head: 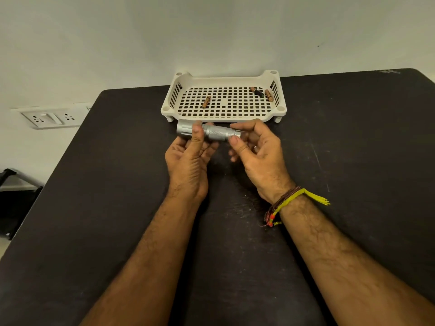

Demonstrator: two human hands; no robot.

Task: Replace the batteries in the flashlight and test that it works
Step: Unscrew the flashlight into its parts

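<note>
A short silver flashlight [215,132] with a knurled body lies sideways in the air above the black table, head to the left. My left hand [189,156] grips its head end, thumb across the top. My right hand [255,151] pinches the tail end between thumb and forefinger. Behind the flashlight stands a cream perforated tray [223,115]. One copper-coloured battery [206,102] lies at the tray's left, and two more batteries [268,95] lie at its right beside a small black part [258,92].
The black table [353,149] stretches wide to the right and toward me. A wall socket panel [50,117] sits on the wall to the left, past the table's left edge. Dark objects stand on the floor at far left.
</note>
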